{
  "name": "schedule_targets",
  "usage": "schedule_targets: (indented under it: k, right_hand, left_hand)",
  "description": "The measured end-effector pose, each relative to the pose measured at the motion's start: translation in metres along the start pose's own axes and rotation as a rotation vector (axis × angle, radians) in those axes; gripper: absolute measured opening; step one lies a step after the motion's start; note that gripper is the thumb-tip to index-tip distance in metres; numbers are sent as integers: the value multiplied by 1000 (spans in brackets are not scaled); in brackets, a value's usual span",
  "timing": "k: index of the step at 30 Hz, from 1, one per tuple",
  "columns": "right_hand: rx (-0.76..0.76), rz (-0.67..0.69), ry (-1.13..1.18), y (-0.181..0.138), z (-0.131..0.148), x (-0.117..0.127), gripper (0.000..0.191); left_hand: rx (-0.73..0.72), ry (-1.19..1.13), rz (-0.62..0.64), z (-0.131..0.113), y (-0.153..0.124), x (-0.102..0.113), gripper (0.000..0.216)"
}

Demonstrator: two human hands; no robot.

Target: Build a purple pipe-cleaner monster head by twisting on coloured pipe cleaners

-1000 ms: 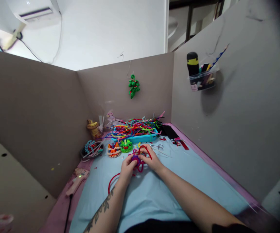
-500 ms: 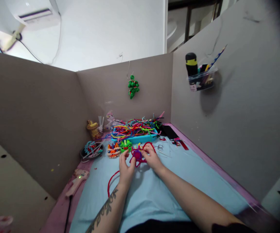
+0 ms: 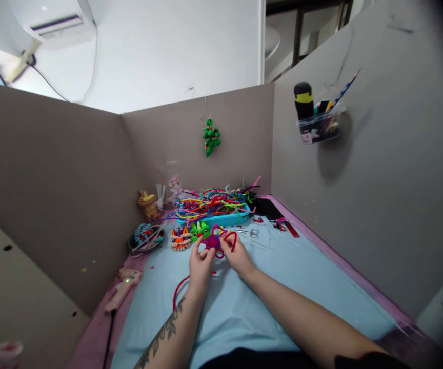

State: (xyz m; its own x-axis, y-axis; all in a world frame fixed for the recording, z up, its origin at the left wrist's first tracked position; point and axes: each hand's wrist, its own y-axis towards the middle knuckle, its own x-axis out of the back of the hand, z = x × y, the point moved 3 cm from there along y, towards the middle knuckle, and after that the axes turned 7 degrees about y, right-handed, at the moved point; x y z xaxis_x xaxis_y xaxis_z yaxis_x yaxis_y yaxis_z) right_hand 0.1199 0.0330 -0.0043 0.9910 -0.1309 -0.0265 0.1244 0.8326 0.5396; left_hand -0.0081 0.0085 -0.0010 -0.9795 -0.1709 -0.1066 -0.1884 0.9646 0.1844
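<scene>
One looped purple-red piece (image 3: pixel 214 241) sits pinched by left grip (image 3: pixel 200 264) and right grip (image 3: pixel 240 257)

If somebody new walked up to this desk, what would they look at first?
Probably the big, bright tangle of fuzzy strands heaped in the blue tray at the back of the table. Next might come the green ornament hanging against the back panel. Nearer, the purple-and-red looped piece stands out between the left hand and right hand.
</scene>
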Motion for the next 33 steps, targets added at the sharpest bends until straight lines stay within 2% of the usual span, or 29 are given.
schedule_targets:
  k: [9,14,22,33]
  right_hand:
    - [-30,-22,55,1,4,-1,24]
    - [-123,-58,66,-1,3,1,20]
    - [-62,-63,13,-3,12,4,13]
    - [-57,-9,-71,-2,3,6,13]
  left_hand:
    - [-35,-10,25,4,2,-1,73]
    - [-25,-34,23,2,1,1,71]
    - [1,-33,89,-3,-2,2,66]
    - [5,-62,48,4,4,5,74]
